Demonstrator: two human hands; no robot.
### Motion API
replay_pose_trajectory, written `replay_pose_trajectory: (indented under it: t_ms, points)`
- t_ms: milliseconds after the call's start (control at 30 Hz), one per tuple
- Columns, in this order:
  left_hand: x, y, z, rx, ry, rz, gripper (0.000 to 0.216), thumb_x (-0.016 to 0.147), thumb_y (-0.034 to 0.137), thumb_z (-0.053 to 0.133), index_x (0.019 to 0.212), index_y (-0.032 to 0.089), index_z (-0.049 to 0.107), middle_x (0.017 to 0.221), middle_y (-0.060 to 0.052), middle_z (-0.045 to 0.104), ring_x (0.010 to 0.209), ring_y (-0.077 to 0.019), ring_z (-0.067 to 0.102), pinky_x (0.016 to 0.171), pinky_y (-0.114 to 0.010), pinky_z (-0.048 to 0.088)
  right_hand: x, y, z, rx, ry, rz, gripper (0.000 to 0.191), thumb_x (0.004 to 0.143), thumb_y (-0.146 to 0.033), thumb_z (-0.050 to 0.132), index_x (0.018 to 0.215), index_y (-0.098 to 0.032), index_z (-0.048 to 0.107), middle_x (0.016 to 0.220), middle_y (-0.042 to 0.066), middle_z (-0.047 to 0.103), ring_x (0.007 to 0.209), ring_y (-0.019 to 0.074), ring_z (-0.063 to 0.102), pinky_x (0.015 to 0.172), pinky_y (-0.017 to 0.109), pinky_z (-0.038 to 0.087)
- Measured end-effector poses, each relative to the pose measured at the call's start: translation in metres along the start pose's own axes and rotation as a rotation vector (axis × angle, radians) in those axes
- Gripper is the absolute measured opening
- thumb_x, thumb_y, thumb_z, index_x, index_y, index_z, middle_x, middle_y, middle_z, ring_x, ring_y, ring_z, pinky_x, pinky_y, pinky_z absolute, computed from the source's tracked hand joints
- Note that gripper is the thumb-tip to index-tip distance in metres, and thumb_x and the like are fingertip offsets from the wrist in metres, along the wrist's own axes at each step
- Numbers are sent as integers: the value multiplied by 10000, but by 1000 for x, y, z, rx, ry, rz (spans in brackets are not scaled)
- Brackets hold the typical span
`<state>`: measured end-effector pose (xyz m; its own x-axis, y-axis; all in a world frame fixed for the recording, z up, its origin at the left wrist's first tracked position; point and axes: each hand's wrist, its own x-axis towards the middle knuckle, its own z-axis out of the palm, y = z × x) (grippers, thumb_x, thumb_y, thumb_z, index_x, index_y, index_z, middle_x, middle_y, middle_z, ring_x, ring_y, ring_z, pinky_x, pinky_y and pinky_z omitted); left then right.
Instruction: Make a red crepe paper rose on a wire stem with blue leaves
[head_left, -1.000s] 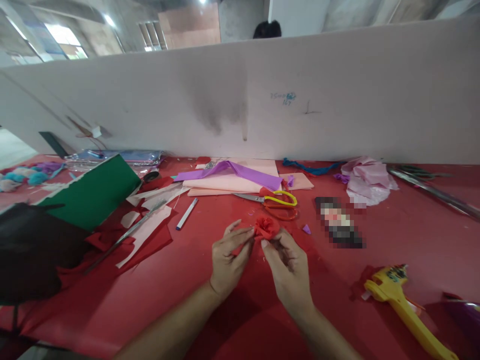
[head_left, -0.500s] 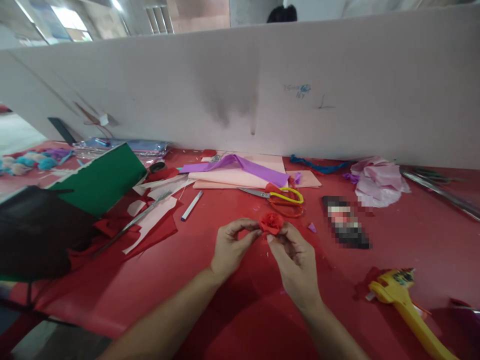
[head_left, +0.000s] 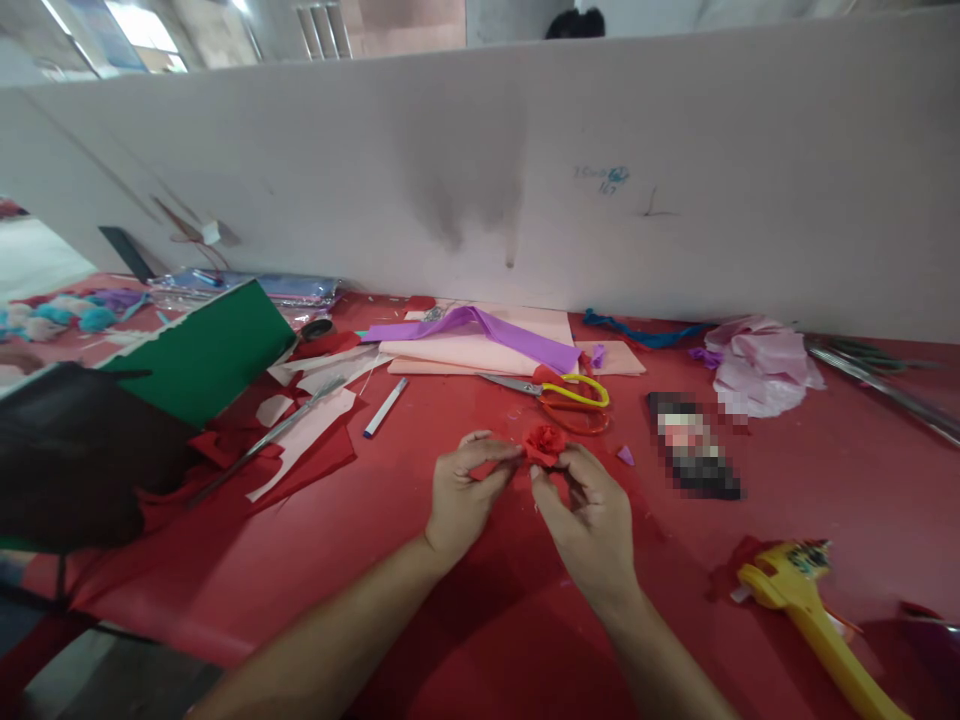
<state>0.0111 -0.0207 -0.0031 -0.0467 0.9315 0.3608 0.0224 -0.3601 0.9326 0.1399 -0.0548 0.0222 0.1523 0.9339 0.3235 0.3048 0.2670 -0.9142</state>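
A small red paper flower (head_left: pixel 545 442) sits between my two hands above the red table (head_left: pixel 825 480). My left hand (head_left: pixel 463 495) pinches a strip of red paper at the flower's left side with thumb and forefinger. My right hand (head_left: pixel 589 515) pinches the flower from below and to the right, fingers curled. Just beyond the flower lie scissors with yellow and red handles (head_left: pixel 559 392).
A yellow glue gun (head_left: pixel 810 610) lies at the right front. Pink and purple paper sheets (head_left: pixel 480 345), a green sheet (head_left: pixel 202 355), a pen (head_left: pixel 384 408), red and pink scraps (head_left: pixel 300 440), crumpled pink tissue (head_left: pixel 761 365) and a dark bag (head_left: pixel 75 455) surround the hands. A white partition (head_left: pixel 480 170) backs the table.
My hands have stayed on the flower, shifting slightly right and further from me. My left fingers have curled closed into a pinch beside it.
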Motion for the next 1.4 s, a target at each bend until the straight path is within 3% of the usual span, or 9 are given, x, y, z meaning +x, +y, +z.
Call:
replay_pose_trajectory:
  t_ms: [267,400,600,767,1033,1233,1400]
  points:
    - [-1,4,0,84,-26,156,185,730,174,670,875,258,748,806,-11,761,716,-165,691,1042,-485,382,2,-5,-3,-41,-19,-84,97,829,-183,526,858,-208,616,868,47,610,840,201,593,767,329,475]
    - [0,6,-1,-3,-60,75,183,700,215,720,878,239,753,844,-40,761,822,-203,699,1070,-490,349,1,-5,-2,-60,-24,-128,123,847,-180,497,852,-212,616,837,43,600,821,199,586,760,329,469]
    - [-1,0,0,-153,-26,-102,119,709,245,728,825,246,757,858,-38,761,792,-188,693,1052,-488,371,0,-3,-2,-93,-57,-118,142,874,-184,465,879,-218,603,857,43,591,811,193,575,740,313,455]
    - [-1,1,2,-186,-70,-105,234,656,247,769,889,234,751,914,-61,756,885,-214,688,1055,-480,372,3,0,-2,-147,-16,-147,123,867,-158,470,833,-211,576,815,34,583,762,178,562,715,302,442]
    - [-2,2,1,-191,-98,-98,209,701,215,714,906,226,753,934,-70,753,903,-211,685,1026,-439,412,6,1,-4,-186,6,-193,111,834,-158,521,864,-214,612,830,36,619,771,179,589,718,300,463]
    - [-2,-1,5,-358,-33,-273,178,669,185,730,837,230,767,917,-61,754,920,-206,670,903,-351,493,4,5,-2,-75,-22,-113,99,833,-181,543,858,-210,634,820,25,630,786,177,599,740,302,469]
    - [0,2,7,-518,37,-366,140,598,152,766,717,226,767,805,-33,751,807,-163,665,751,-260,521,3,8,3,58,-35,-47,139,842,-227,570,951,-230,656,904,33,655,847,183,613,783,316,479]
